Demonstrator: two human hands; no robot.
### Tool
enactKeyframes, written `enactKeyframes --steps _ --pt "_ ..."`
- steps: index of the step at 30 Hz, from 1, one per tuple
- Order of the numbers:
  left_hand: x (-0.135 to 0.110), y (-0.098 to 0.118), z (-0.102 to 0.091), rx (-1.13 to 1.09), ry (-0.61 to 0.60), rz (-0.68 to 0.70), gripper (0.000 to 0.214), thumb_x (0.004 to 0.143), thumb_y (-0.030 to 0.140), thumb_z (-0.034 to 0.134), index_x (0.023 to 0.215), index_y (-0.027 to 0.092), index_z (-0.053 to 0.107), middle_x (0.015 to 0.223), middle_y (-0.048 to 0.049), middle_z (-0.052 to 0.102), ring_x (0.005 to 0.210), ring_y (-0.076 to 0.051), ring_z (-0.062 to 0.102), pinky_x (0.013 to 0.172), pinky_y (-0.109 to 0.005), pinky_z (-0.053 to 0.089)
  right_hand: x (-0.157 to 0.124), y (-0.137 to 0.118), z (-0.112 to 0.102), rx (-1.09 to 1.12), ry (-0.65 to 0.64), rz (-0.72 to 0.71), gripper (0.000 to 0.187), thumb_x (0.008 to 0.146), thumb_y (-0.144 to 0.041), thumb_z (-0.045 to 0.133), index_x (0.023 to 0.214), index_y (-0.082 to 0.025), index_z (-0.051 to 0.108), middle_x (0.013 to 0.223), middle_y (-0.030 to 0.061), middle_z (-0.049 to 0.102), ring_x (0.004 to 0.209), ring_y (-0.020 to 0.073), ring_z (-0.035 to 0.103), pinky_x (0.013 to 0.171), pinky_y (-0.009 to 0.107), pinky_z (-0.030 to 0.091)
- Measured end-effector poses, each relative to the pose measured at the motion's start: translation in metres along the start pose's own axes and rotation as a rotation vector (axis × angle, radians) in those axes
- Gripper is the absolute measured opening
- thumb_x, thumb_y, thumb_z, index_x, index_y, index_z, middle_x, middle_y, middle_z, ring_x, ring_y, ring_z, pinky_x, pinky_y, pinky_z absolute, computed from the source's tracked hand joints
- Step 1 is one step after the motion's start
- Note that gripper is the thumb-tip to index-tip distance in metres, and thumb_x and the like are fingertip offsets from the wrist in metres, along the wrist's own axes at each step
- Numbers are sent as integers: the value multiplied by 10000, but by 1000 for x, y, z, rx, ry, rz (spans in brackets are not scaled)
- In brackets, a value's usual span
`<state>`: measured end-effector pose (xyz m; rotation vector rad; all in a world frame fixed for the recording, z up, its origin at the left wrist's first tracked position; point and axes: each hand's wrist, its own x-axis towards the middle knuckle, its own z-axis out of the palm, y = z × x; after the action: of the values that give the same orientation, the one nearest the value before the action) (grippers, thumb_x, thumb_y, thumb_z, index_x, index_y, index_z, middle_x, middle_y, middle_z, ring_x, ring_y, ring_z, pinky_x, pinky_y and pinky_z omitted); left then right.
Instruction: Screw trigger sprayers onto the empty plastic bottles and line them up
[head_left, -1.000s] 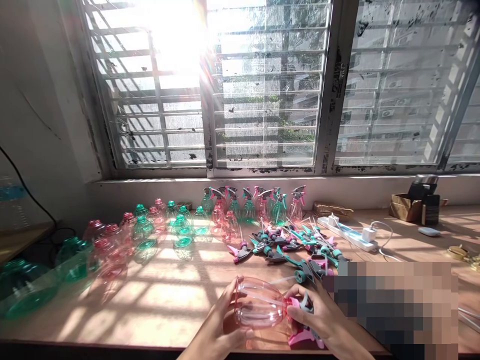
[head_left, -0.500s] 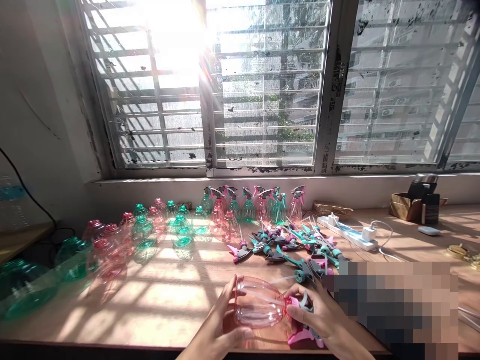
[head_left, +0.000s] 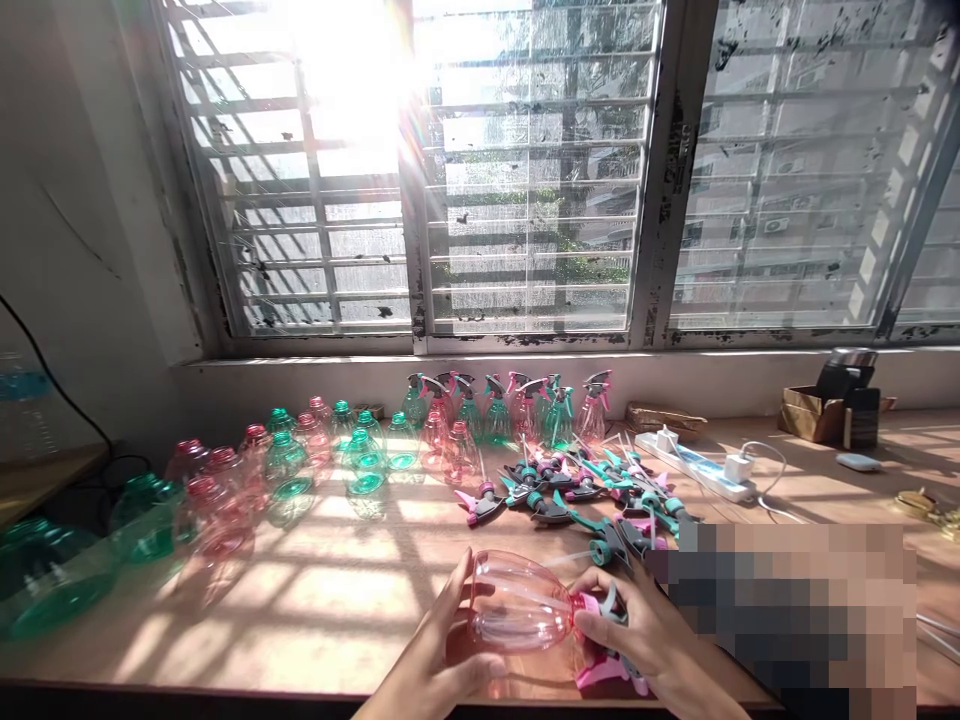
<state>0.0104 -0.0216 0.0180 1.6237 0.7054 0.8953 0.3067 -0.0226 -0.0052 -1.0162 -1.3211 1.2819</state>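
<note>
A clear pink spray bottle (head_left: 517, 605) lies sideways between my hands at the table's front, its base to the left and its neck to the right. My left hand (head_left: 442, 640) wraps around the base end. With thumb and fingers, my right hand (head_left: 630, 625) grips the pink collar of the trigger sprayer (head_left: 589, 605) at the bottle's mouth. A thin tube runs inside the bottle. Below the right hand, pink and grey sprayer parts (head_left: 607, 672) show, partly hidden. Just beyond the hands lies a heap of loose pink, teal and grey trigger sprayers (head_left: 551, 508).
Several open green bottles (head_left: 365, 465) and pink bottles (head_left: 223, 505) stand on the left. Bottles with sprayers fitted (head_left: 497, 415) line the windowsill wall. A white power strip (head_left: 697, 470), a cardboard box (head_left: 810, 415) and a pixelated area (head_left: 802, 610) are on the right.
The pink bottle has turned slightly about its length, its ribs showing differently. Both hands stay in almost the same place, and nothing else has visibly moved.
</note>
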Motion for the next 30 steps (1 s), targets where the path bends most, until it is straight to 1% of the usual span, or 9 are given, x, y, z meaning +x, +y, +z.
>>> enactKeyframes --steps 3,7,12,15,19,21,25,28,30 --pt "0 5 1 -63 -3 -19 887 872 438 771 1595 422 256 1516 -87 491 1418 -354 454 1161 -487 413 0 0 0 13 -21 8 577 648 -645 874 923 -206 621 589 -43 648 533 161 613 534 279 427" --pt "1 1 0 -44 -16 11 881 896 424 750 1598 440 218 1472 -111 491 1240 -324 605 1059 -475 503 1 1 -1 -13 -7 -12 542 680 -651 848 920 -213 637 599 -30 665 550 170 623 549 290 464" --pt "2 -9 -1 18 7 66 839 942 472 673 1613 414 172 1346 -122 559 1070 -253 651 984 -419 531 2 4 -2 22 -22 -11 522 707 -628 845 934 -210 631 602 -15 698 548 174 646 557 288 478" --pt "1 -7 -1 -32 -14 26 903 904 455 730 1611 418 170 1341 -107 560 1154 -290 636 983 -424 533 2 6 -2 19 -31 -2 536 695 -611 866 943 -203 623 605 -27 685 542 158 632 542 264 447" --pt "-1 1 -2 -4 -11 5 901 865 419 784 1592 426 253 1438 -86 526 1381 -342 488 1142 -468 415 1 6 -1 -7 -43 -5 586 662 -634 875 947 -194 614 609 -23 685 515 153 605 519 266 411" --pt "0 2 -3 18 -8 -14 916 857 420 791 1594 419 248 1436 -93 523 1330 -337 528 1119 -469 442 2 5 -1 11 -41 -2 578 676 -629 869 950 -192 608 617 -9 708 525 162 623 537 275 432" --pt "2 0 0 9 -6 4 924 888 462 743 1607 421 166 1453 -133 476 1161 -303 615 953 -425 556 2 4 -1 55 -53 0 549 705 -618 855 955 -196 609 613 -2 728 533 173 661 565 293 492" --pt "2 1 3 54 32 57 827 933 492 676 1601 432 192 1481 -131 452 1235 -310 575 991 -405 529 3 4 -2 51 -56 -11 531 724 -596 854 966 -192 610 605 -7 726 525 164 661 552 281 492" --pt "1 2 4 39 15 58 819 947 494 656 1602 444 169 1442 -122 489 1189 -286 610 999 -407 528 3 4 -2 58 -62 -9 527 727 -584 858 970 -192 604 609 -5 731 519 156 655 539 265 474"
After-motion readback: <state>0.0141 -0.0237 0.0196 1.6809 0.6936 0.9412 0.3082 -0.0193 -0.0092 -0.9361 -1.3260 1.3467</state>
